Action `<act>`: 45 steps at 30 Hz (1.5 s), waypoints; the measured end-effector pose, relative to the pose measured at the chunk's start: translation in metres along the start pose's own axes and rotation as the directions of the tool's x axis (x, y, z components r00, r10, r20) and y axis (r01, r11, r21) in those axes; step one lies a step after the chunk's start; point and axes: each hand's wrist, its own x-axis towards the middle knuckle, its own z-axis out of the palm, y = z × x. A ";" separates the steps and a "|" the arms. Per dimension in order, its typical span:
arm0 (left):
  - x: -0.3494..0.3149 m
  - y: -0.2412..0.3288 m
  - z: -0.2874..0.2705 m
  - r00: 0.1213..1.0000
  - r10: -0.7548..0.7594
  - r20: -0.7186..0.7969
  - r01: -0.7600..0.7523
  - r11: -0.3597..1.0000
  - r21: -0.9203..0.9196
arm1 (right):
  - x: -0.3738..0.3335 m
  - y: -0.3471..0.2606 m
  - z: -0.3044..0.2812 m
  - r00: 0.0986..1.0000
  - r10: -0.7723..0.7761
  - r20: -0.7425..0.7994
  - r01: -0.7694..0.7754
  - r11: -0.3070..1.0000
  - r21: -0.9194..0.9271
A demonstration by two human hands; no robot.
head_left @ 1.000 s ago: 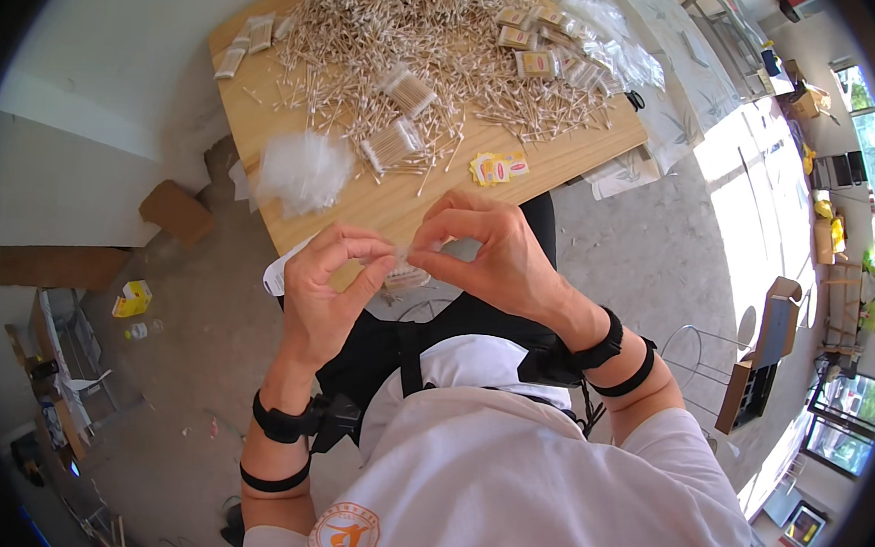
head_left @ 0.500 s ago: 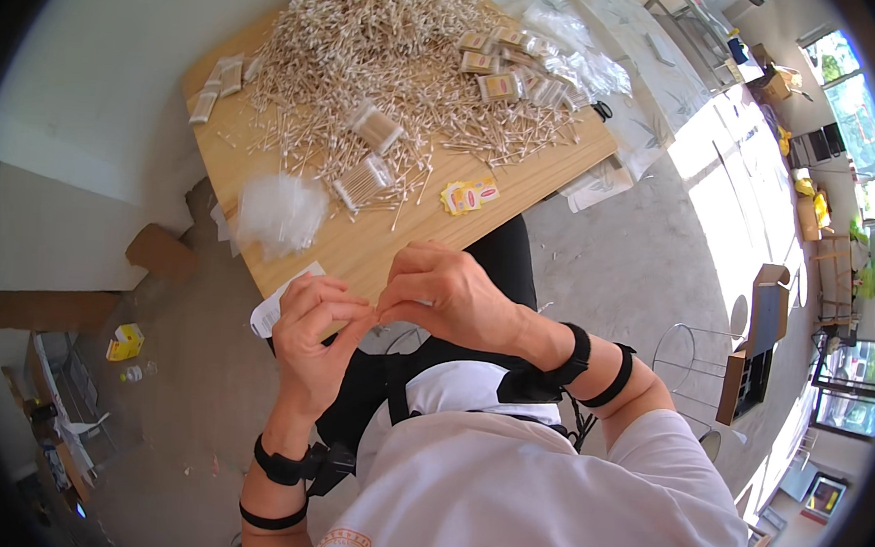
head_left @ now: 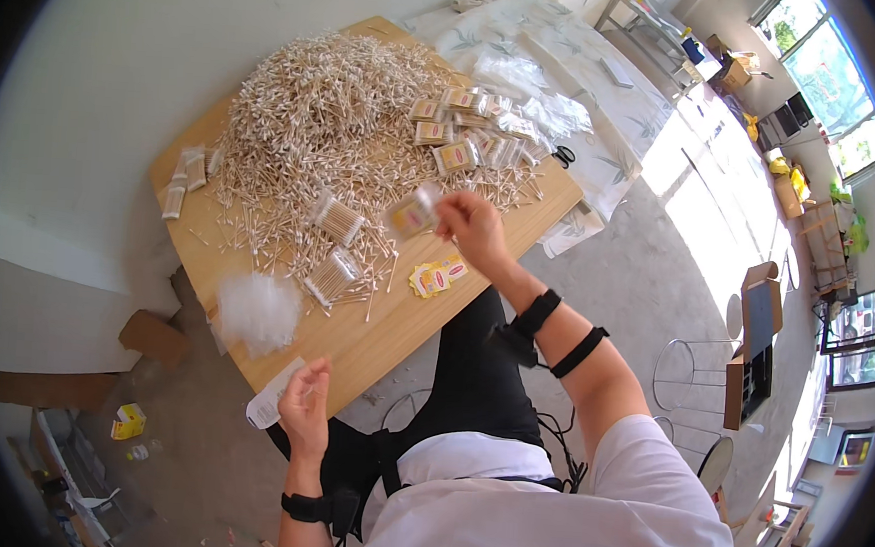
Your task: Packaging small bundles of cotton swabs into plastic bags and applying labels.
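Note:
My right hand (head_left: 472, 231) reaches over the table and pinches a small clear packet of cotton swabs with a yellow card (head_left: 412, 212), smeared by motion. Below the table's near left corner is my left hand (head_left: 304, 406), its fingers loosely bent and nothing visible in them. A white printed sheet (head_left: 269, 401) lies beside it. Two clear bundles of swabs, an upper one (head_left: 338, 218) and a lower one (head_left: 333, 275), rest among loose swabs. Several finished packets (head_left: 456, 157) lie just beyond my right hand. Yellow cards (head_left: 437, 277) are spread at the table's near edge.
A large heap of loose cotton swabs (head_left: 317, 106) covers the far part of the wooden table (head_left: 374, 335). Clear empty bags (head_left: 257, 313) are stacked at the left edge, more swab packs (head_left: 189, 168) behind them. Black scissors (head_left: 563, 157) sit at the right edge.
My hands have come apart. The right hand has moved up and away over the table with the packet; the left has dropped slightly. The whole view has shifted.

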 end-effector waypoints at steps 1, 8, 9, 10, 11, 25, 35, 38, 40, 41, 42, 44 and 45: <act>-0.007 -0.008 -0.001 0.993 -0.085 0.087 0.084 0.996 0.020 | 0.030 0.006 -0.017 0.994 0.039 -0.099 -0.042 0.998 -0.036; -0.037 -0.050 0.014 0.974 -0.160 0.158 0.142 0.983 0.115 | 0.099 0.059 -0.037 0.906 -0.160 -0.393 -0.090 0.833 -0.546; -0.036 -0.053 0.017 0.975 -0.173 0.142 0.156 0.981 0.118 | 0.085 0.068 -0.025 0.888 -0.364 -0.281 0.058 0.695 -0.716; -0.036 -0.056 0.018 0.971 -0.191 0.143 0.172 0.975 0.137 | 0.066 0.071 -0.001 0.957 -0.260 -0.127 0.132 0.783 -0.608; -0.036 -0.056 0.020 0.967 -0.209 0.144 0.187 0.970 0.157 | 0.044 0.070 0.031 0.984 -0.171 0.047 0.172 0.862 -0.477; -0.028 -0.052 0.022 0.974 -0.118 0.191 0.080 0.977 0.197 | 0.057 0.043 0.143 0.992 -0.106 0.067 0.123 0.703 -0.700; 0.000 -0.034 0.035 0.924 -0.383 -0.016 0.318 0.790 -0.524 | -0.111 0.051 0.107 0.805 0.404 0.435 -0.568 0.736 0.368; 0.004 -0.065 0.025 0.936 -0.341 0.089 0.331 0.761 -0.558 | -0.166 0.051 0.114 0.734 0.396 0.552 -0.637 0.684 0.355; 0.006 -0.073 0.015 0.922 -0.380 0.071 0.371 0.818 -0.440 | -0.175 0.059 0.107 0.734 0.396 0.552 -0.631 0.699 0.337; 0.005 -0.076 0.008 0.912 -0.407 0.049 0.400 0.858 -0.322 | -0.174 0.064 0.102 0.744 0.448 0.496 -0.621 0.738 0.264; 0.004 -0.079 0.003 0.926 -0.376 0.034 0.370 0.886 -0.280 | -0.171 0.069 0.098 0.752 0.495 0.434 -0.612 0.770 0.182; 0.006 -0.082 -0.009 0.933 -0.350 0.087 0.361 0.903 -0.233 | -0.162 0.075 0.090 0.728 0.480 0.489 -0.592 0.800 0.096; 0.009 -0.082 -0.012 0.939 -0.314 0.140 0.337 0.922 -0.191 | -0.155 0.074 0.089 0.703 0.459 0.543 -0.554 0.833 0.012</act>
